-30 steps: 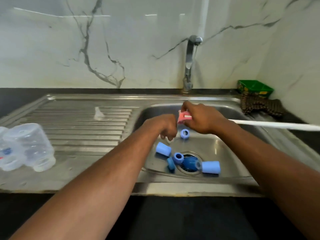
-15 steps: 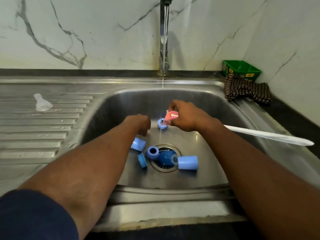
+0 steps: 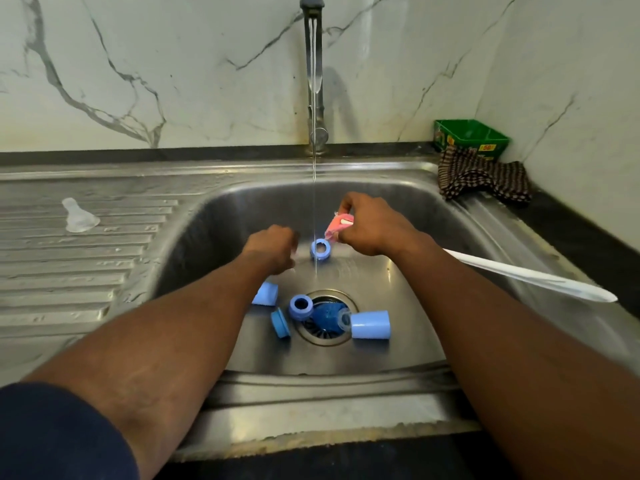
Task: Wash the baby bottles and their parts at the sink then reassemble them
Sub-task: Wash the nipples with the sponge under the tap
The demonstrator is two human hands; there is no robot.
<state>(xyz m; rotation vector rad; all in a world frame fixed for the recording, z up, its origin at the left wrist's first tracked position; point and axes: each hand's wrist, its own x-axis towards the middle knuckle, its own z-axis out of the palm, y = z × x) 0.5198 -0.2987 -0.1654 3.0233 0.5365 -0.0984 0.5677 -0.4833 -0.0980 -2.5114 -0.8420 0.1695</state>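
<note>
Right hand pinches a pink sponge-tipped white brush; left hand's grip curls, contents hidden. Blue plastic rings and caps ring the round steel drain, so they might block it.

steel sink, 5 blue parts, clear teat
</note>
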